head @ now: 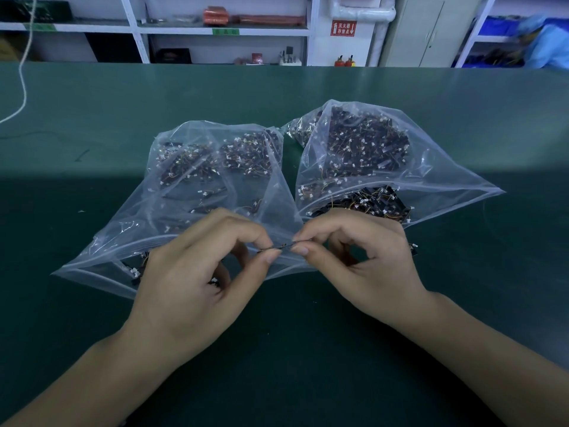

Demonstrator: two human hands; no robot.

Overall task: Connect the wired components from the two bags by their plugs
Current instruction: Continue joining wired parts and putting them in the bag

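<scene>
I see a green table (431, 118) with two clear bags side by side, the left bag (172, 217) and the right bag (385, 167), both full of small dark wired parts. In front of them my left hand (197, 282) and right hand (360, 260) meet, each pinching between thumb and forefinger one end of a thin wired part (284, 246), held just above the left bag's near edge.

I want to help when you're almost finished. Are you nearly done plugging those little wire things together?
Not nearly. Both bags are already open. Right now the left hand and right hand each pinch a small wired piece, bringing the ends together between them; whether they have clicked is too small to tell. The left bag and right bag are full of loose pieces, and no finished pile shows on the green table.
</scene>
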